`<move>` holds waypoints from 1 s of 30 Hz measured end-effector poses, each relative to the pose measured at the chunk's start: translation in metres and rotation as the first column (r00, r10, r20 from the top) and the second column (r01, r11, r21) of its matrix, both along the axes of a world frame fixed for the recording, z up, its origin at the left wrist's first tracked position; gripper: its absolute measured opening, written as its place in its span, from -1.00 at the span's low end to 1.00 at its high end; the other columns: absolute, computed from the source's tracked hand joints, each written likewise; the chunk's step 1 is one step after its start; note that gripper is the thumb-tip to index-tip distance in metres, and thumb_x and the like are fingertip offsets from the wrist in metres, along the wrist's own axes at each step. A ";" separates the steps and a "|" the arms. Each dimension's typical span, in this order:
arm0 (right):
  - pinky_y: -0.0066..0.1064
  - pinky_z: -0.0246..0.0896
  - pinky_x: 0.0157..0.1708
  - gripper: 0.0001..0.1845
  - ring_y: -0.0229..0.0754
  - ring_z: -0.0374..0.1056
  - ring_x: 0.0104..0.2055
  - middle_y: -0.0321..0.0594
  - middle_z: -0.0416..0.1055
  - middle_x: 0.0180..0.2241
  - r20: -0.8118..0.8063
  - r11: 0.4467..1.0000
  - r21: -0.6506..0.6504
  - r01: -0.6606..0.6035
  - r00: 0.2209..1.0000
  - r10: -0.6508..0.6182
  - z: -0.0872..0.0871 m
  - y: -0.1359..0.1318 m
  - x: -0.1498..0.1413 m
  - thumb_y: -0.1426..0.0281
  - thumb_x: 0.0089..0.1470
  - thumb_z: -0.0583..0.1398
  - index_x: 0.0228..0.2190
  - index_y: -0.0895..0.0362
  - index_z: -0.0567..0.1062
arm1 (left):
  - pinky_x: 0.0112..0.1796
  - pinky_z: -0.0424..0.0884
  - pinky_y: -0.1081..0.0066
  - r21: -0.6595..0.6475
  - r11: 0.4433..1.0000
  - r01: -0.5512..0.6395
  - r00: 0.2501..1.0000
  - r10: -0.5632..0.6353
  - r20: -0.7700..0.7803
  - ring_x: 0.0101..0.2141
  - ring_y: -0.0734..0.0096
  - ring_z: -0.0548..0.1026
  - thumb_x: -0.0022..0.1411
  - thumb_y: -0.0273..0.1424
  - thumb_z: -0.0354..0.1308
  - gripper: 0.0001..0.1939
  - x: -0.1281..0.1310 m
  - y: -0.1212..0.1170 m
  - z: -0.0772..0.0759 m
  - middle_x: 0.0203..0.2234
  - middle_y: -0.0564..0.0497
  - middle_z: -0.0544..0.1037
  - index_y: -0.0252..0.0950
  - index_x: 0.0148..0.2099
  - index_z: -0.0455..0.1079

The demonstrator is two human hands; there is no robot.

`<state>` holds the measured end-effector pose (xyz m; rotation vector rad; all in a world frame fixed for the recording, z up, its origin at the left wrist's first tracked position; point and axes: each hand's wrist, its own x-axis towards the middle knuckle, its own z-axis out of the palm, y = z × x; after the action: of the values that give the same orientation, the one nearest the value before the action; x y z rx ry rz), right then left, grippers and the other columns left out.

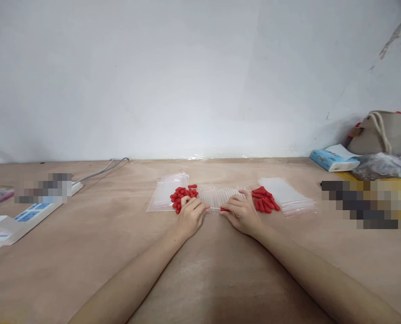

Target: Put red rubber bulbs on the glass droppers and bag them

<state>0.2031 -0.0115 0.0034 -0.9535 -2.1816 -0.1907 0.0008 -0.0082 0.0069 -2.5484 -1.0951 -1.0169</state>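
Tube lies pinched in our left hand; our right hand clamps red bulb between fingers; clear tubes sit just beyond fingertips.

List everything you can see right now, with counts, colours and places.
Red pieces: two overlapping piles, red, beside the hands
Clear tubes: many, colourless, between the piles
Bags: two stacks, clear, outside the piles
Power strip: one, white and blue, left
Cable: one, grey, rear left
Packet: one, blue-white, rear right
Rope-handled bag: one, beige, rear right
Crumpled plastic: uncountable, greyish, right
Pixelated patches: two, mostly dark, left and right
Table: one, brown, below
Wall: one, whitish, behind
Left hand: one, bare, at a tube
Right hand: one, bare, pinching a red piece
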 end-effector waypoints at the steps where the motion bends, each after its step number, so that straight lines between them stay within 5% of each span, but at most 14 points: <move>1: -0.15 -0.27 0.00 -0.81 -0.27 0.26 -0.35 -0.31 0.40 -0.53 0.003 1.000 -0.001 0.003 1.000 -0.003 -0.001 0.000 0.000 0.35 0.09 0.05 -0.42 0.09 0.45 | -0.28 0.07 0.31 -0.004 1.000 0.000 1.000 0.000 0.002 -0.42 0.43 0.34 0.24 -0.41 -0.04 -0.83 0.000 0.000 0.000 -0.50 0.04 0.46 -0.29 -0.33 0.36; 30: -0.21 -0.22 -0.03 -0.80 -0.25 0.25 -0.34 -0.29 0.43 -0.51 -0.008 1.000 -0.026 -0.008 1.000 0.008 -0.003 0.002 -0.001 0.31 0.09 0.06 -0.39 0.09 0.46 | -0.23 0.06 0.29 -0.008 1.000 -0.008 1.000 0.008 -0.006 -0.40 0.43 0.36 0.24 -0.37 -0.04 -0.81 0.001 0.003 -0.002 -0.48 0.05 0.47 -0.25 -0.32 0.38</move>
<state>0.2024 -0.0100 0.0009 -0.9587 -2.1853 -0.1546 0.0018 -0.0054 0.0049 -2.5489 -1.1094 -1.0049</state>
